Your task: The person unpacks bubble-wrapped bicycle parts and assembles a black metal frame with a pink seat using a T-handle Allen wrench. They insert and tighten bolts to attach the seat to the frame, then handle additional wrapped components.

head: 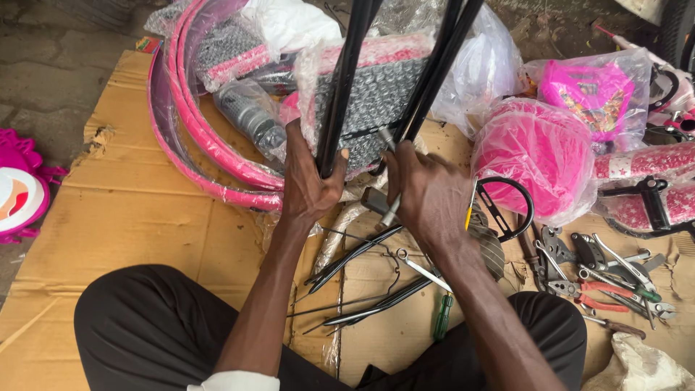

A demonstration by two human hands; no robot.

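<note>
Here the left hand (308, 185) is closed around a pair of thin black metal rods (340, 87) standing over the brown cardboard sheet (137, 210). The right hand (427, 195) grips a small silver spanner (391, 210) beside the other black struts (434, 65), seemingly tightening a fastener; turning it next needs the rods held steady.

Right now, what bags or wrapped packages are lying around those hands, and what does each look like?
Clear plastic bag, upper right: holds a pink part with a colourful picture.
Clear wrap, right of the right hand: over a round pink piece.
Bubble-wrapped bundle, behind the left hand: grey and pink.
Cardboard sheet, underneath: flat, brown.
</note>
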